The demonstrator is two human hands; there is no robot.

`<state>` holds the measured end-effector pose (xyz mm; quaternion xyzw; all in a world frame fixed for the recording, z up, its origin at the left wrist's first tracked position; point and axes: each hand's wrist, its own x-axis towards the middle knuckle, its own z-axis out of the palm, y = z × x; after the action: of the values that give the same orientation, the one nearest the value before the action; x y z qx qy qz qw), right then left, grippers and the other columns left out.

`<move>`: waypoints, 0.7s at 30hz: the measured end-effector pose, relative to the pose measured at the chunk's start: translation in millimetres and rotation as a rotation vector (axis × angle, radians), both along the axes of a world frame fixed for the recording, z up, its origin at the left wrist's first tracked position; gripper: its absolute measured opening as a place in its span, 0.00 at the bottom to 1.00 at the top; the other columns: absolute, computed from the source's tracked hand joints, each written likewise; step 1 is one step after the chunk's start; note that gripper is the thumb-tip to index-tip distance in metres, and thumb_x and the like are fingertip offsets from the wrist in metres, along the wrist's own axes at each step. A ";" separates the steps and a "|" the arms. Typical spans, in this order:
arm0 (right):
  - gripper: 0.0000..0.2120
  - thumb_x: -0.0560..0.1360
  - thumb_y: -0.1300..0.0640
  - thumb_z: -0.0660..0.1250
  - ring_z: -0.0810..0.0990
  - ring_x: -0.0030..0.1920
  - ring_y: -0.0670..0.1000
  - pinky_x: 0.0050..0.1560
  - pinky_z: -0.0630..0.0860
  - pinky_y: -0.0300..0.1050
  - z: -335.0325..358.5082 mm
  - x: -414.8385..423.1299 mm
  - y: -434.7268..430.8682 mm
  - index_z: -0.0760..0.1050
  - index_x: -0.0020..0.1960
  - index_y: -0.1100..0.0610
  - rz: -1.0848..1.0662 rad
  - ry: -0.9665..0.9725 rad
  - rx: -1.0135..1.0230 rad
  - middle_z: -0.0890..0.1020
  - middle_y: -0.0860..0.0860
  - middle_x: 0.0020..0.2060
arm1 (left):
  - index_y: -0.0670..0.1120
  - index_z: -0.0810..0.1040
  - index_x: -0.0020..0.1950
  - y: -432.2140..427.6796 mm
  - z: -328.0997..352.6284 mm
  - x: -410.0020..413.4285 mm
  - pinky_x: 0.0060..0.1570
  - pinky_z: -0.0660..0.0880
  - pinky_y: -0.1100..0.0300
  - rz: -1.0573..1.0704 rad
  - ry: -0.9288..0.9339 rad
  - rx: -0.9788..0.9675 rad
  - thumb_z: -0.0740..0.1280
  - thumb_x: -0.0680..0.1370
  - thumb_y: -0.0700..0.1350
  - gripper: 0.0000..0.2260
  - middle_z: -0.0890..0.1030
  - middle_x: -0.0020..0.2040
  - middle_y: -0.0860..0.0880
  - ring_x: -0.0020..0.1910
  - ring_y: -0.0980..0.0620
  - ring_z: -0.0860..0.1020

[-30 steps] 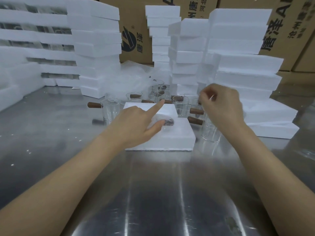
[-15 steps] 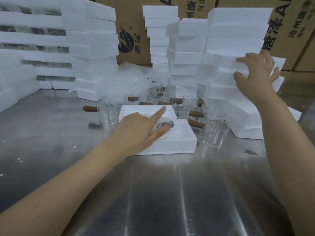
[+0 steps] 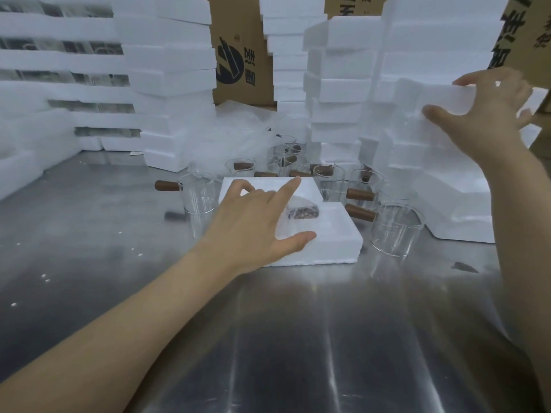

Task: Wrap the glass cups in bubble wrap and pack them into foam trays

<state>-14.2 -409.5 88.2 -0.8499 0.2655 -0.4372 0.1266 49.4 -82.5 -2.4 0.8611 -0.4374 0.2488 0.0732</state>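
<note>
A white foam tray (image 3: 331,242) lies on the steel table with a bubble-wrapped cup (image 3: 301,211) set into its hollow. My left hand (image 3: 253,222) hovers over the tray's left part with fingers spread and holds nothing. My right hand (image 3: 489,114) grips a foam piece (image 3: 438,98) at the top of the right stack, thumb under it and fingers over its top. Several bare glass cups with brown wooden handles stand around the tray, one to the left (image 3: 198,195) and one to the right (image 3: 396,231).
Tall stacks of white foam trays (image 3: 167,84) line the back and left; more rise at the centre (image 3: 340,84). Loose bubble wrap (image 3: 238,132) lies behind the cups. Cardboard boxes (image 3: 238,55) stand against the wall. Bare steel table (image 3: 268,338) stretches toward me.
My right hand rose from the cups to the right foam stack and took hold of its top piece. My left hand, which pressed on the wrapped cup, has spread its fingers.
</note>
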 end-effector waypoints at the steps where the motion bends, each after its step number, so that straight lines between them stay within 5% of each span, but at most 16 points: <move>1: 0.26 0.71 0.38 0.69 0.54 0.74 0.57 0.70 0.50 0.66 1.4 -0.7 -0.5 0.69 0.63 0.50 -0.003 0.004 0.009 0.63 0.55 0.69 | 0.51 0.56 0.78 -1.4 0.0 0.1 0.68 0.54 0.55 0.014 0.006 0.012 0.48 0.72 0.72 0.39 0.81 0.42 0.52 0.54 0.51 0.77; 4: 0.27 0.71 0.39 0.70 0.60 0.71 0.58 0.67 0.60 0.63 6.7 -2.0 0.8 0.70 0.62 0.54 0.017 -0.027 0.023 0.69 0.56 0.65 | 0.52 0.53 0.79 -4.8 -1.5 2.4 0.71 0.45 0.57 0.046 -0.028 0.022 0.44 0.70 0.76 0.43 0.69 0.28 0.57 0.57 0.51 0.78; 7: 0.26 0.70 0.38 0.70 0.68 0.65 0.56 0.61 0.69 0.57 15.1 -11.2 3.9 0.70 0.60 0.53 0.082 -0.080 0.032 0.71 0.55 0.63 | 0.53 0.50 0.79 -6.9 -2.8 4.5 0.68 0.37 0.60 0.067 -0.008 0.017 0.42 0.65 0.79 0.49 0.67 0.27 0.57 0.67 0.47 0.72; 10: 0.23 0.67 0.33 0.68 0.71 0.52 0.38 0.50 0.68 0.30 37.9 -28.9 22.1 0.73 0.56 0.45 0.292 -0.172 0.082 0.75 0.41 0.56 | 0.49 0.49 0.79 -8.5 -2.7 5.4 0.67 0.30 0.60 0.057 -0.012 0.025 0.42 0.65 0.79 0.50 0.64 0.25 0.58 0.65 0.47 0.74; 12: 0.19 0.65 0.27 0.67 0.72 0.50 0.30 0.54 0.67 0.30 55.2 -41.3 49.9 0.74 0.50 0.35 0.406 -0.256 0.058 0.75 0.29 0.49 | 0.47 0.48 0.79 -9.4 -1.9 4.3 0.68 0.24 0.54 0.053 -0.022 0.037 0.41 0.67 0.78 0.49 0.63 0.23 0.56 0.65 0.46 0.74; 14: 0.13 0.68 0.30 0.67 0.75 0.54 0.30 0.61 0.71 0.38 59.3 -49.9 78.4 0.75 0.49 0.33 0.592 -0.321 0.023 0.78 0.28 0.48 | 0.47 0.47 0.80 -7.5 -0.2 2.0 0.67 0.22 0.49 0.035 0.004 0.033 0.39 0.70 0.75 0.46 0.67 0.25 0.55 0.63 0.48 0.76; 17: 0.13 0.75 0.44 0.68 0.79 0.53 0.42 0.56 0.79 0.50 34.2 -48.1 116.6 0.71 0.55 0.49 0.921 -0.509 0.135 0.80 0.38 0.46 | 0.47 0.51 0.79 4.7 5.2 -1.1 0.70 0.27 0.45 -0.080 0.073 -0.068 0.40 0.76 0.68 0.38 0.73 0.38 0.54 0.57 0.50 0.76; 21: 0.08 0.81 0.58 0.60 0.82 0.53 0.49 0.52 0.79 0.49 -29.6 -35.7 156.7 0.68 0.59 0.55 1.192 -0.545 0.708 0.82 0.42 0.50 | 0.49 0.47 0.79 21.4 18.7 4.4 0.74 0.51 0.45 -0.177 0.304 -0.525 0.53 0.75 0.70 0.40 0.66 0.58 0.54 0.64 0.55 0.64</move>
<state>-49.9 -252.8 58.6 -0.6196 -0.1564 -0.3783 0.6697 53.9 -61.1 16.2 0.7987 -0.4155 0.2141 0.3790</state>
